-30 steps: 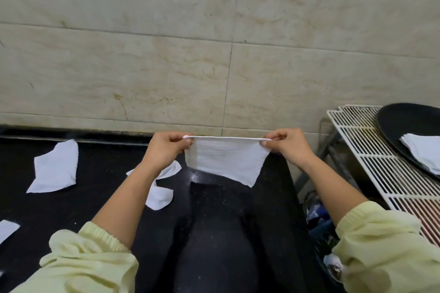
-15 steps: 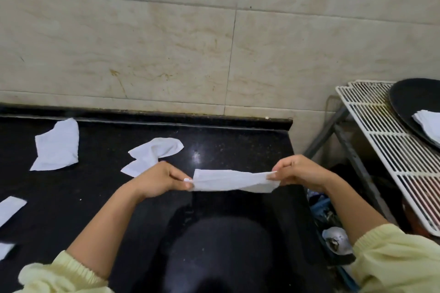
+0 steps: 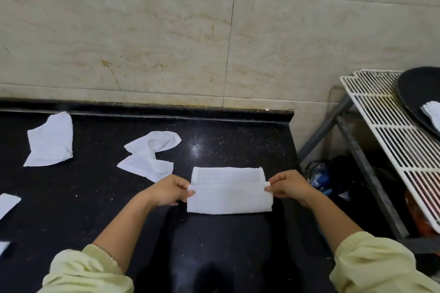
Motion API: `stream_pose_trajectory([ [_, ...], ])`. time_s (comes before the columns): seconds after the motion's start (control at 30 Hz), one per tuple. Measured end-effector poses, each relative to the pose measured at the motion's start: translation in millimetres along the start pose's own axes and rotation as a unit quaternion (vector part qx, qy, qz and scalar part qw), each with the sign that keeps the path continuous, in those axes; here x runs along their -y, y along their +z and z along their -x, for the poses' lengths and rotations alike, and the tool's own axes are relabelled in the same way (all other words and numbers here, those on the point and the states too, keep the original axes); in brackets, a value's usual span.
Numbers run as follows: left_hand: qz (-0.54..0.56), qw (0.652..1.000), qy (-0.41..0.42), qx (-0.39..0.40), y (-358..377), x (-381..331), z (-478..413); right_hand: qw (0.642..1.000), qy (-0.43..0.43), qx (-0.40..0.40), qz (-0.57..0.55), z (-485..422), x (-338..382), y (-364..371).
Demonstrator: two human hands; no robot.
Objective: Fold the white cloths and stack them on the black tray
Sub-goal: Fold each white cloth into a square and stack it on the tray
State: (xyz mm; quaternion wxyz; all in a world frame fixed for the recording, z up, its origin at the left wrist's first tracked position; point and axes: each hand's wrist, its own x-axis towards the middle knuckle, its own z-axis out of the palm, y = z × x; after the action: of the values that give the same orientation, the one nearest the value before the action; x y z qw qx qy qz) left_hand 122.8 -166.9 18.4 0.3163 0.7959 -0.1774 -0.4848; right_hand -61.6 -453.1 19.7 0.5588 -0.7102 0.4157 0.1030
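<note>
My left grip (image 3: 166, 191) and right grip (image 3: 289, 187) pinch opposite ends of the half-folded white cloth (image 3: 228, 200). It lies on the bench (image 3: 214, 145).

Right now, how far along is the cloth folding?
Done: a stack of folded cloths lies on the black tray. In hand: the left hand and right hand pinch the ends of a half-folded cloth on the counter. Left: the middle cloth and the far-left cloth lie unfolded, with more white pieces at the left edge.
</note>
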Motion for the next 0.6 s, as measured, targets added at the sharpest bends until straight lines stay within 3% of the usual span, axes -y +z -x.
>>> stream_pose_trajectory([
  [0.2,0.095,0.991,0.011,-0.097,11.2,-9.0,-18.3,0.997,-0.01,-0.068,-0.019,-22.0,2.0,14.3],
  [0.4,0.175,0.971,0.003,-0.16,24.6,-1.6,-33.9,0.993,-0.021,-0.114,0.029,-39.1,-5.2,27.3],
  [0.6,0.123,0.969,-0.017,-0.211,24.2,-1.5,-48.7,0.982,-0.041,-0.16,0.096,-47.2,1.4,32.4],
])
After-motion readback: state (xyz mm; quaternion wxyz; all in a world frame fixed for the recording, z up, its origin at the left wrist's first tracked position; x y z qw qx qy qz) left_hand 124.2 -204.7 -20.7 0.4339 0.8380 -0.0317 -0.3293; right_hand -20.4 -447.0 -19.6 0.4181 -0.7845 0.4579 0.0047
